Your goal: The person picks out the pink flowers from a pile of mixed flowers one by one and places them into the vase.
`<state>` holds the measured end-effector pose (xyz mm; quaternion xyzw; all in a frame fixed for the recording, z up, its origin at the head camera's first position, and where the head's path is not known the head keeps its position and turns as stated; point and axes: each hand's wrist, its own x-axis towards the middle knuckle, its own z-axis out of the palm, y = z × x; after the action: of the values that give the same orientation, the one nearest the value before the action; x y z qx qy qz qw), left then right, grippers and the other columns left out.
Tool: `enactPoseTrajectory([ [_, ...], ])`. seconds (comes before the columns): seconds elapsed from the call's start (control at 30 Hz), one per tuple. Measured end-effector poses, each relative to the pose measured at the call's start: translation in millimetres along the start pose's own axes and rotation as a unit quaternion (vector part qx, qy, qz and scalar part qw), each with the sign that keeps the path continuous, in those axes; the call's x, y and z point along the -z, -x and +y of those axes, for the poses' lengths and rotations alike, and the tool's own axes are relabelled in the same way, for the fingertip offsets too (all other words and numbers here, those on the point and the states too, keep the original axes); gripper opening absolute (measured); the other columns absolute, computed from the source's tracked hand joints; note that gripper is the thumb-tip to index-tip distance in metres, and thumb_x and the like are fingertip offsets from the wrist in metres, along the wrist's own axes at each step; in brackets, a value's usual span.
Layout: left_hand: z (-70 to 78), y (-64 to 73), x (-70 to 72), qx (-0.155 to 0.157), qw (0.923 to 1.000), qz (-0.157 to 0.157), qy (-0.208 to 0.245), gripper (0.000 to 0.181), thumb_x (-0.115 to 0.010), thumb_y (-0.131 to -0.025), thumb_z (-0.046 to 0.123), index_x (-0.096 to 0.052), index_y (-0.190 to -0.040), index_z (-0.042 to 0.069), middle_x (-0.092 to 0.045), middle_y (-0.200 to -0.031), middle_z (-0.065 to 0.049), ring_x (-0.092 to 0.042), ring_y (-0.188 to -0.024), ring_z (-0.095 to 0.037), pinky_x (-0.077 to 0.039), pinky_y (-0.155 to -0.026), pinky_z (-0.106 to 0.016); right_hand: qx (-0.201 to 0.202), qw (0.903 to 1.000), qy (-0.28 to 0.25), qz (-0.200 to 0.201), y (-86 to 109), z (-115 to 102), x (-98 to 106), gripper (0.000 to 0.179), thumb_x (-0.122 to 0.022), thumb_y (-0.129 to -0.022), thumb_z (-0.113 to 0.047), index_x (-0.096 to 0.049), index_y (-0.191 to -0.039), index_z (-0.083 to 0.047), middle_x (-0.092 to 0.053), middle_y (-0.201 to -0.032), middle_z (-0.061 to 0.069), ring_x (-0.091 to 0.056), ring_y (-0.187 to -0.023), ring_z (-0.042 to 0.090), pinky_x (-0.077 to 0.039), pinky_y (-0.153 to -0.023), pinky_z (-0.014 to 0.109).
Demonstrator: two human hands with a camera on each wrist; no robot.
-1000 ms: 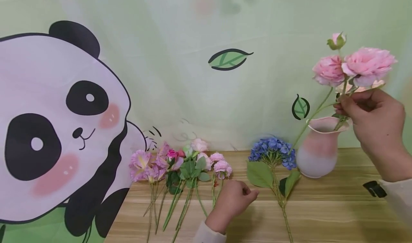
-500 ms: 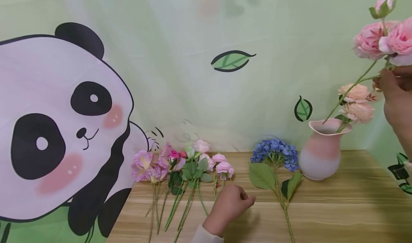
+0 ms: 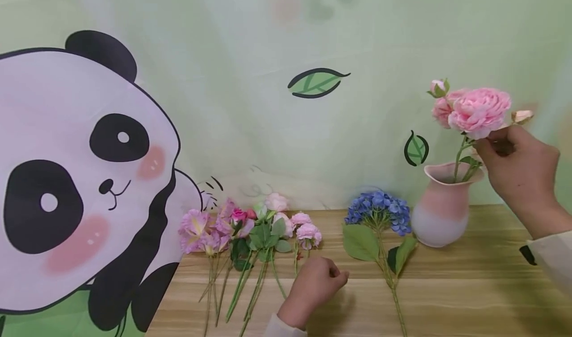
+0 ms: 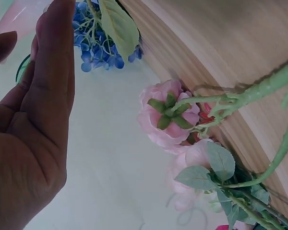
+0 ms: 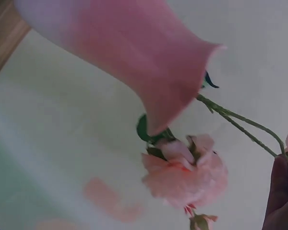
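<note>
My right hand pinches a pink peony stem close under its large bloom. The stem drops into the mouth of a pink and white vase. A peach peony hangs beside the vase mouth in the right wrist view; in the head view my right hand mostly hides it. My left hand holds nothing, its fingers loosely bent, low over the table in front of small pink flowers.
A blue hydrangea with broad leaves lies just left of the vase. Further left, several artificial flowers lie in a row, stems toward the front of the wooden table. A panda-printed backdrop hangs behind.
My right hand lifted the peony up and right, then brought it down and left. Its stem, earlier outside the vase, now stands in it. The left hand has hardly moved.
</note>
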<state>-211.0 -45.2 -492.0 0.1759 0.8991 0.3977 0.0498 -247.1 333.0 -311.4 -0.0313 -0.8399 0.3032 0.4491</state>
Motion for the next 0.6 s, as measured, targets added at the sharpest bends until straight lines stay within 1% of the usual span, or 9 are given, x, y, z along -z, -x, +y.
enactPoseTrajectory([
  [0.03, -1.4, 0.6, 1.3, 0.000, 1.0000, 0.002, -0.002, 0.063, -0.081, -0.104, 0.026, -0.044, -0.053, 0.026, -0.028, -0.048, 0.017, -0.025, -0.046, -0.001, -0.022, -0.050, -0.020, 0.000, 1.0000, 0.005, -0.007, 2.4, 1.2, -3.7, 0.022, -0.079, -0.105, -0.013, -0.079, -0.120, 0.004, -0.086, -0.098, 0.004, -0.039, -0.081, -0.041, -0.029, -0.078, -0.006],
  [0.07, -2.8, 1.0, 2.3, -0.001, 1.0000, 0.003, -0.003, 0.063, -0.081, -0.104, 0.026, -0.043, -0.053, 0.026, -0.028, -0.048, 0.017, -0.025, -0.046, -0.001, -0.022, -0.051, -0.020, 0.001, 0.9998, 0.010, -0.015, 5.2, 3.1, -6.6, 0.023, -0.079, -0.105, -0.013, -0.079, -0.120, 0.005, -0.086, -0.102, 0.020, -0.037, -0.080, -0.042, -0.028, -0.076, -0.006],
  [0.1, -4.3, 1.3, 3.0, -0.002, 1.0000, 0.002, -0.005, 0.063, -0.080, -0.104, 0.025, -0.043, -0.053, 0.027, -0.028, -0.048, 0.017, -0.025, -0.046, -0.001, -0.022, -0.051, -0.020, 0.001, 0.9996, 0.014, -0.023, 7.7, 5.5, -9.5, 0.022, -0.079, -0.105, -0.013, -0.079, -0.119, 0.004, -0.086, -0.102, 0.023, -0.035, -0.080, -0.043, -0.027, -0.075, -0.005],
  [0.13, -5.1, 1.2, 3.2, -0.003, 1.0000, 0.001, -0.006, 0.063, -0.080, -0.104, 0.025, -0.043, -0.053, 0.027, -0.028, -0.048, 0.018, -0.025, -0.046, -0.001, -0.022, -0.051, -0.020, 0.006, 0.9994, 0.018, -0.030, 10.2, 7.8, -11.4, 0.022, -0.079, -0.105, -0.012, -0.079, -0.119, 0.005, -0.082, -0.110, 0.035, -0.034, -0.080, -0.043, -0.027, -0.075, -0.005],
  [0.23, -7.1, 1.2, 3.4, 0.002, 1.0000, -0.004, -0.003, 0.064, -0.080, -0.105, 0.025, -0.042, -0.053, 0.027, -0.027, -0.048, 0.017, -0.024, -0.046, -0.001, -0.022, -0.052, -0.021, 0.012, 0.9981, 0.031, -0.052, 16.8, 15.1, -16.7, 0.021, -0.077, -0.105, -0.011, -0.078, -0.118, 0.005, -0.080, -0.111, 0.036, -0.030, -0.079, -0.044, -0.026, -0.070, -0.002],
  [0.37, -8.3, 2.0, 3.8, 0.012, 0.9999, -0.009, 0.006, 0.063, -0.080, -0.105, 0.025, -0.045, -0.054, 0.026, -0.028, -0.048, 0.017, -0.025, -0.047, -0.003, -0.023, -0.052, -0.022, 0.003, 0.9962, 0.042, -0.076, 23.6, 22.7, -22.9, 0.023, -0.073, -0.107, -0.013, -0.078, -0.118, 0.007, -0.081, -0.111, 0.036, -0.028, -0.076, -0.042, -0.028, -0.063, 0.001],
  [0.47, -8.8, 3.1, 4.1, 0.017, 0.9998, -0.004, 0.004, 0.061, -0.081, -0.104, 0.025, -0.047, -0.054, 0.026, -0.030, -0.048, 0.017, -0.026, -0.047, -0.003, -0.024, -0.052, -0.022, 0.002, 0.9956, 0.046, -0.081, 27.1, 28.4, -27.7, 0.023, -0.073, -0.107, -0.014, -0.079, -0.118, 0.006, -0.081, -0.109, 0.035, -0.027, -0.074, -0.042, -0.028, -0.060, 0.003],
  [0.57, -9.4, 4.1, 4.6, 0.019, 0.9998, -0.001, -0.002, 0.061, -0.080, -0.104, 0.024, -0.046, -0.054, 0.026, -0.030, -0.049, 0.017, -0.027, -0.048, -0.003, -0.024, -0.052, -0.022, 0.010, 0.9950, 0.054, -0.083, 29.6, 33.8, -32.4, 0.022, -0.075, -0.106, -0.014, -0.080, -0.114, 0.006, -0.082, -0.106, 0.034, -0.027, -0.072, -0.040, -0.028, -0.059, 0.005],
  [0.6, -9.6, 4.4, 4.8, 0.019, 0.9998, 0.000, -0.004, 0.061, -0.080, -0.104, 0.023, -0.045, -0.054, 0.026, -0.029, -0.049, 0.017, -0.027, -0.048, -0.003, -0.024, -0.052, -0.021, 0.016, 0.9949, 0.057, -0.082, 30.1, 35.4, -33.8, 0.021, -0.076, -0.105, -0.013, -0.081, -0.113, 0.006, -0.082, -0.104, 0.033, -0.031, -0.072, -0.037, -0.027, -0.059, 0.005],
])
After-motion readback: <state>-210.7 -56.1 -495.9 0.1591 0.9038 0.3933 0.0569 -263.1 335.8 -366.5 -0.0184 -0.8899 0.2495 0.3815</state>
